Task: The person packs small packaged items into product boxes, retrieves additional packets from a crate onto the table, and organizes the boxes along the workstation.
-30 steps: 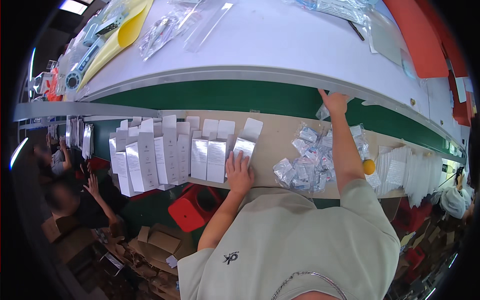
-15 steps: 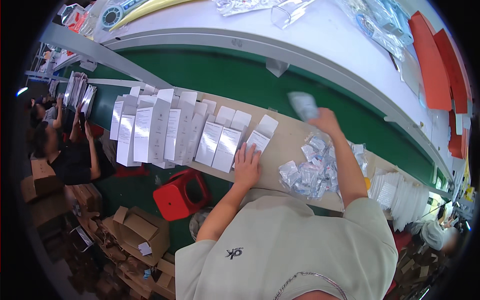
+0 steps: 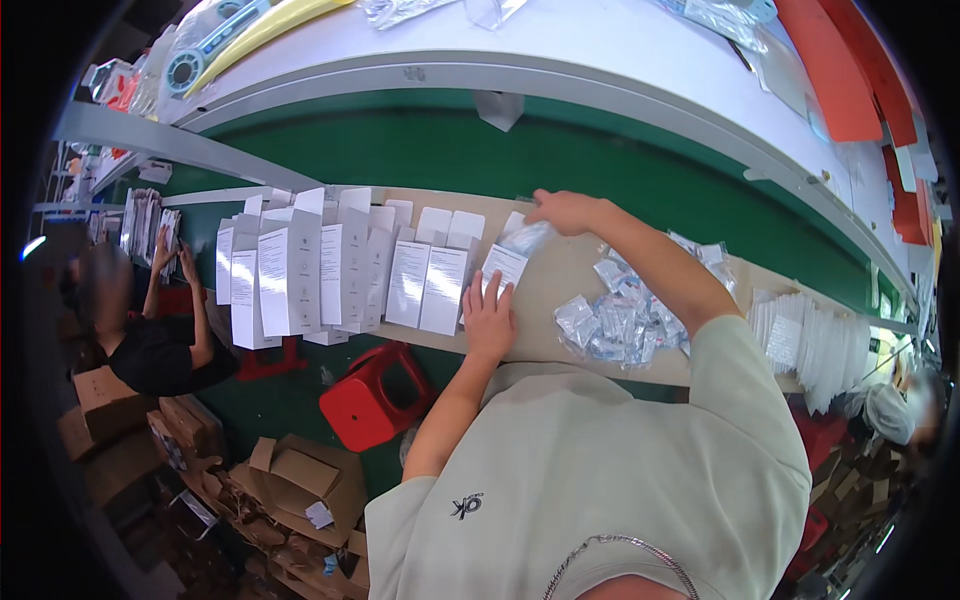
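My left hand (image 3: 489, 322) lies with its fingers stretched apart on the lower face of a white carton (image 3: 504, 266), the rightmost in a row of upright cartons. Above that carton's raised top end, my right hand (image 3: 566, 212) pinches a clear plastic packet (image 3: 528, 238). The packet is blurred and overlaps the carton's top; whether part of it is inside, I cannot tell. Other white cartons (image 3: 440, 288) with flaps up stand to the left. A pile of small clear packets (image 3: 625, 320) lies on the table right of my left hand, below my right forearm.
Stacked flat white pieces (image 3: 815, 340) stand at the table's right end. Beyond the table runs a raised white shelf (image 3: 600, 45) with red bins (image 3: 835, 75). A red stool (image 3: 365, 405) and cardboard boxes (image 3: 305, 480) are at lower left. A co-worker (image 3: 165, 335) sits at far left.
My right hand has moved left with the packet, from above the pile to the rightmost carton's top. My left hand stays on that carton. The whole view has shifted slightly.
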`<state>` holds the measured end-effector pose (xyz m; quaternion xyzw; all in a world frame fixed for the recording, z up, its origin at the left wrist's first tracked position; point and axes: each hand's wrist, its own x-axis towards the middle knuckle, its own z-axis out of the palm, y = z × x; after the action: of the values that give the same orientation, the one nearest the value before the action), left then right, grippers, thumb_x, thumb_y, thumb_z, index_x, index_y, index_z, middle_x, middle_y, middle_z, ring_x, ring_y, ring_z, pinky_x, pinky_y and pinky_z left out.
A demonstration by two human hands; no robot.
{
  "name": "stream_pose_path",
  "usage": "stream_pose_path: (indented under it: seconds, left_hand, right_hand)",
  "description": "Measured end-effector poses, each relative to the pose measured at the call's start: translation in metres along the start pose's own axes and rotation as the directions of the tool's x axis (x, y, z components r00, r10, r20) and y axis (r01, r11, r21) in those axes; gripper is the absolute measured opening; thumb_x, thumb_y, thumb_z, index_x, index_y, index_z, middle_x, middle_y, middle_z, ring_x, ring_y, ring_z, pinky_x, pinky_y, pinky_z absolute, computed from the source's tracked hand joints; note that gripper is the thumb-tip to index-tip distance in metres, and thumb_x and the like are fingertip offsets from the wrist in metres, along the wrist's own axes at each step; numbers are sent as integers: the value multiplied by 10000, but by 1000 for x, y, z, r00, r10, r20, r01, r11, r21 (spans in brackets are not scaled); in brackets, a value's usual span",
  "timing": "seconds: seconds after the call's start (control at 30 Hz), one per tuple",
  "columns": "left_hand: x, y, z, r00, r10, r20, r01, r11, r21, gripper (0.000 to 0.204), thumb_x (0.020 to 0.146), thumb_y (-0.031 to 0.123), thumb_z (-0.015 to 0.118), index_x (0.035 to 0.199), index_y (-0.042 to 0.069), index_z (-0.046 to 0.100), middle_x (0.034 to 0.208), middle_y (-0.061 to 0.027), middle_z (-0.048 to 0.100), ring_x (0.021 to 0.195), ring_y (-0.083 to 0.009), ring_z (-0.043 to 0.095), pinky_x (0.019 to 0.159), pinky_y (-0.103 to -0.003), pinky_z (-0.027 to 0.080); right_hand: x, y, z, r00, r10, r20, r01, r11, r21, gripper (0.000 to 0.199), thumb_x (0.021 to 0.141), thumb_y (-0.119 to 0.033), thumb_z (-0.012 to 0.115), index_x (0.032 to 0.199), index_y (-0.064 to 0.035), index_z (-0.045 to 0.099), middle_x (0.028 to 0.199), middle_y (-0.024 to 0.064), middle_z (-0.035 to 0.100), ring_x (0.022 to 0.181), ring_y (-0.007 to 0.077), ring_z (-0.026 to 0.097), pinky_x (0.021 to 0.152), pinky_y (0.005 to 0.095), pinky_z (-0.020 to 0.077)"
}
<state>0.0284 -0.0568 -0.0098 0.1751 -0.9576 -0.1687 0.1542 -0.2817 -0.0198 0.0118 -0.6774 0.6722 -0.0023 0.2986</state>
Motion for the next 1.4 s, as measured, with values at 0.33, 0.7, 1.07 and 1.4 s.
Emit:
stream_pose_path:
  seconds: [0.33,0.7,1.07,1.4]
  left_hand:
    - [2,-1,0,1000,-13,-24,13,1000,7,462,730,71,652,1190,78,615,1408,-131,495,1372,-428,371,1096,-556,326]
    - [-1,-1,-2,1000,-12,8,12,1000,7,471,729,76,660,1198,80,612,1416,-132,484,1381,-428,356,1097,-554,321]
    - [3,1,0,1000,-13,6,13,1000,9,472,735,84,659,1205,81,609,1414,-129,485,1386,-421,353,1099,-551,317]
    - [1,-2,-3,1000,-18,8,18,1000,22,460,757,127,668,1207,67,598,1420,-137,476,1391,-422,349,1110,-559,299]
  right_hand:
    - [-60,-47,64,812,228,-537,-49,944,327,573,731,-78,718,1280,-52,554,1256,168,561,1208,363,522,1032,454,422]
    - [-93,-64,112,952,63,-300,54,929,365,228,794,-189,755,928,-43,643,855,111,603,896,296,618,789,414,493]
    - [20,-62,44,501,639,-583,-49,694,719,259,849,-219,752,1045,-56,700,848,131,710,667,286,668,669,370,522]
    - [17,-57,63,956,126,-266,66,788,612,250,782,-254,792,893,-36,743,773,139,697,755,309,670,733,431,487]
